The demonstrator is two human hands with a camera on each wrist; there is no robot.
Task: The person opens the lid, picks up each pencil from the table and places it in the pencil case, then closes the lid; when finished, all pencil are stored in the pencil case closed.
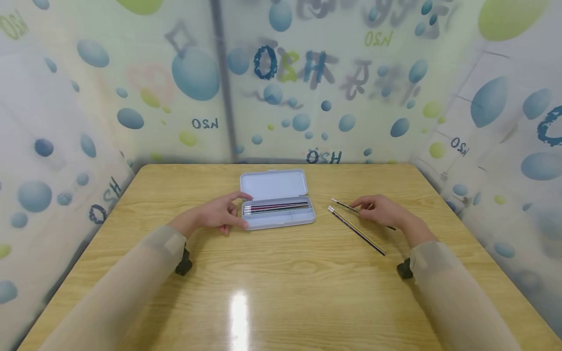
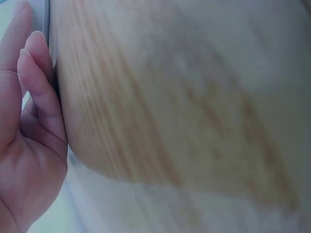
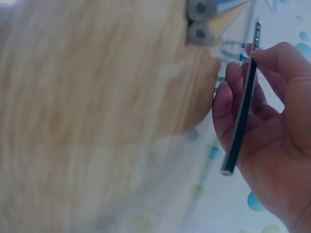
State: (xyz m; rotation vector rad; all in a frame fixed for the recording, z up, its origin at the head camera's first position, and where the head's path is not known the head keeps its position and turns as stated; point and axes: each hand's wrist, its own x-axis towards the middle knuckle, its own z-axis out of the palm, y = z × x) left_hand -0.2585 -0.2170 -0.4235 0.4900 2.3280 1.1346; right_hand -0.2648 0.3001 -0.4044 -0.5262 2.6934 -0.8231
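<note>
A light blue-grey pencil case point(image 1: 274, 184) lies with its lid folded back. Several pencils point(image 1: 276, 207) lie side by side in its long compartment. My left hand point(image 1: 221, 212) holds the case's left end, index finger at the hinge side and thumb at the front corner; in the left wrist view the other fingers of the left hand point(image 2: 36, 116) are curled. My right hand point(image 1: 382, 212) pinches a dark pencil point(image 3: 243, 107) between thumb and index finger. Beside it on the table, a yellow pencil and a dark-striped pencil point(image 1: 356, 231) lie together.
The wood-grain table point(image 1: 281, 287) carries everything. Patterned curtains point(image 1: 303, 112) hang behind it and on both sides. In the right wrist view, the ends of the two table pencils point(image 3: 200, 33) show close up.
</note>
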